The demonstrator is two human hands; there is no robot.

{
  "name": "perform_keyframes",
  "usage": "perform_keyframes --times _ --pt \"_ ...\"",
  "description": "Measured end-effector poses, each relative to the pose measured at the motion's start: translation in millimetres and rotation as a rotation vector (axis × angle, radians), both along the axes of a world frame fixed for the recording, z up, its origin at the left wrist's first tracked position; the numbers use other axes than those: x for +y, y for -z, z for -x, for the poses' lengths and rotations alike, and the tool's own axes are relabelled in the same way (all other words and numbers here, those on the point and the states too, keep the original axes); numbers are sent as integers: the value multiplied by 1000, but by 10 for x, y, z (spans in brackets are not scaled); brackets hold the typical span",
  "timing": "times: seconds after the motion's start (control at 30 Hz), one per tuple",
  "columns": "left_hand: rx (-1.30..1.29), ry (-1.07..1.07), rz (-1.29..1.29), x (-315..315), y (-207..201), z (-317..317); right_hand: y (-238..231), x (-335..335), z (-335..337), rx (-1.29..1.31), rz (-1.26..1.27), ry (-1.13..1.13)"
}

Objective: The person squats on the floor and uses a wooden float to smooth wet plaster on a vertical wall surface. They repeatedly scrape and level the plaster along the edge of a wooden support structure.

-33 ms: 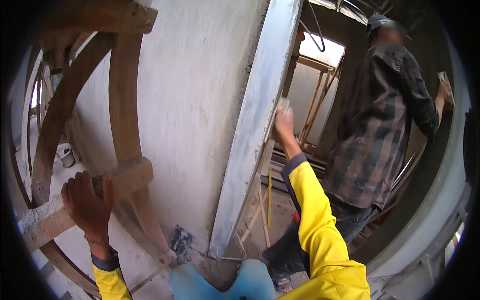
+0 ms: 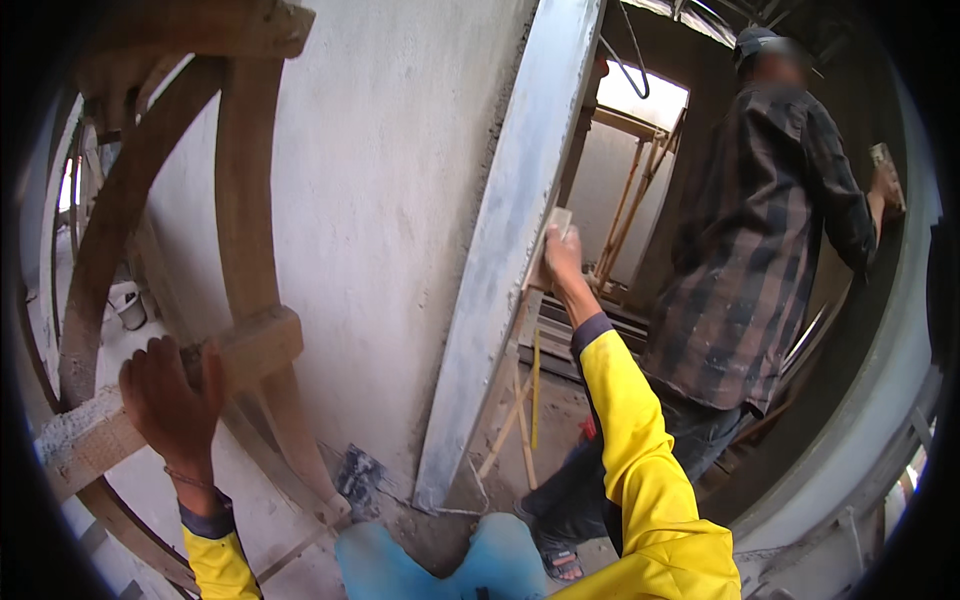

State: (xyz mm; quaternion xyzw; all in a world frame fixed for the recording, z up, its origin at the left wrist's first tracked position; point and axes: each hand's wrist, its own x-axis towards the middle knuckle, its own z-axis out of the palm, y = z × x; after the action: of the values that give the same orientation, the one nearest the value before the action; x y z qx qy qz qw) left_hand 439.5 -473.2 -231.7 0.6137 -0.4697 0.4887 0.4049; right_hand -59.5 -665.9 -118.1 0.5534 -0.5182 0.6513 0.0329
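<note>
Smooth, whitish wall [image 2: 375,230] filled the middle of an unfinished room, rough floor [image 2: 408,512] running along its foot. Nearest lay the person's own knees, in blue trousers [image 2: 500,555]. On the left, the left hand [image 2: 175,400] had its fingers clamped over a mortar-crusted wooden crosspiece [image 2: 270,338], part of a frame with curved timbers [image 2: 245,190]. Out ahead, a yellow sleeve [image 2: 640,430] led to the right hand [image 2: 566,255], whose fingers were closed on a small pale block [image 2: 560,220] — held upright at the right-hand edge of a tall grey-white column [image 2: 510,210]. Whether the block touched that edge could not be told.

Beyond the knees, a dark, smeared flat object [image 2: 360,475] lay near the column's base. To the right, a co-worker in a plaid shirt [image 2: 740,250] stood turned away, one hand raised with a light-coloured tool [image 2: 885,168] at a curved wall [image 2: 860,420]. Farther off, slim wooden poles [image 2: 625,205] leaned before a bright opening [image 2: 645,98] — and, far left, a bucket [image 2: 130,312] sat behind the timbers.
</note>
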Motion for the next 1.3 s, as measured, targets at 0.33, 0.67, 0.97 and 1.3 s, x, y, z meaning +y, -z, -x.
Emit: perform_keyframes --times 0.33,0.67,0.97,1.3 --pt "-32 -214 -169 8 -22 23 -196 411 -192 -84 26 -85" --pt "-14 -247 -210 -65 -20 -109 3697 712 -418 -321 -334 -26" --pt "26 -243 -156 -159 41 -112 3848 408 -72 -323 -293 115" --pt "123 -325 -243 -53 26 12 2995 109 -76 -218 10 -60"
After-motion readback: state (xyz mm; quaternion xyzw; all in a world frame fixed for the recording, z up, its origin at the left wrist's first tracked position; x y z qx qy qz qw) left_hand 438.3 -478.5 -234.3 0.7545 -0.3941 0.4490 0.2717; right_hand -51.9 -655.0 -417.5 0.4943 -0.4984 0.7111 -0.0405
